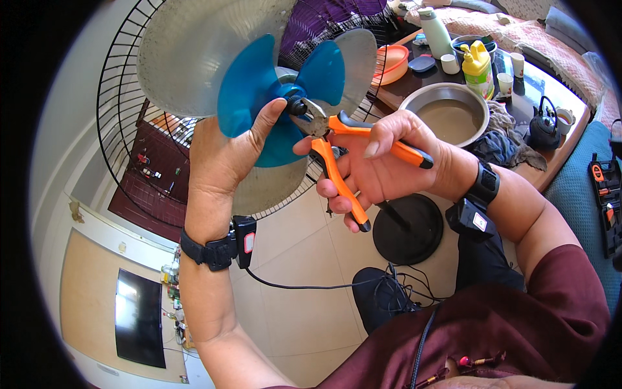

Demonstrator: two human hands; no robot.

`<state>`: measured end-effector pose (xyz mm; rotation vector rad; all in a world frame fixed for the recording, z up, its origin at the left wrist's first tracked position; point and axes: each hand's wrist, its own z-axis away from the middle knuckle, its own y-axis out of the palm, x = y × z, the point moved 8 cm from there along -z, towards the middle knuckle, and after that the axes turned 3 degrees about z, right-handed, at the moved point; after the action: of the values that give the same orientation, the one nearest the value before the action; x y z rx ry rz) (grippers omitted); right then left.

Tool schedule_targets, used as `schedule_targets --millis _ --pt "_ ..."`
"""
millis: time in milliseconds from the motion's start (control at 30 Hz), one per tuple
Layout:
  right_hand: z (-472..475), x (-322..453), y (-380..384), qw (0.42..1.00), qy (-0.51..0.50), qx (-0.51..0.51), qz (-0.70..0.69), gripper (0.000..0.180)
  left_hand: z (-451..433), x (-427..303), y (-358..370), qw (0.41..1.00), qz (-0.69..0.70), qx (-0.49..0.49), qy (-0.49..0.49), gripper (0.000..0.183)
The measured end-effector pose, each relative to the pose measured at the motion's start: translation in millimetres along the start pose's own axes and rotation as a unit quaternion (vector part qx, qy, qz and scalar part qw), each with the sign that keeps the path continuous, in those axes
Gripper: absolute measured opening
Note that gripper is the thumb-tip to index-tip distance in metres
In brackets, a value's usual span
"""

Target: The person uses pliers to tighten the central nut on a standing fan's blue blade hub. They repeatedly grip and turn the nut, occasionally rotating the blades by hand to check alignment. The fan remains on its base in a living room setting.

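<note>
A pedestal fan with its front guard off shows large greyish blades (204, 53) and, before them, a smaller set of blue blades (248, 87). My left hand (218, 155) holds the blue blades, its thumb beside the dark hub knob (296, 104) and its other fingers hidden behind. In my right hand (384, 160) are pliers with orange and black handles (342, 182). The handles are spread, and the parted jaws (316, 119) reach the hub knob, one on either side of it. I cannot tell how tightly they grip.
Wire rear guard (109, 141) surrounds the blades; a round black base (408, 231) stands on the tiles. At right, a table carries a metal basin (444, 114) of murky water, wet cloths (503, 136), a yellow jug (478, 68) and a dark kettle (544, 127). Cables (398, 287) lie by my foot.
</note>
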<state>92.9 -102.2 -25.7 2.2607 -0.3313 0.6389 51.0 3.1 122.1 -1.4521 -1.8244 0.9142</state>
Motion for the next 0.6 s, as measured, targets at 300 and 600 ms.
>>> schedule_targets --millis 300,600 --pt "-1.5 7.4 -3.9 0.997 0.025 -0.047 0.059 0.058 -5.8 16.3 8.1 0.998 0.066 0.003 -0.022 0.082" --pt "1.9 7.7 -2.2 0.991 0.052 -0.089 0.079 0.053 -5.1 18.9 7.6 0.997 0.03 0.04 -0.058 0.081"
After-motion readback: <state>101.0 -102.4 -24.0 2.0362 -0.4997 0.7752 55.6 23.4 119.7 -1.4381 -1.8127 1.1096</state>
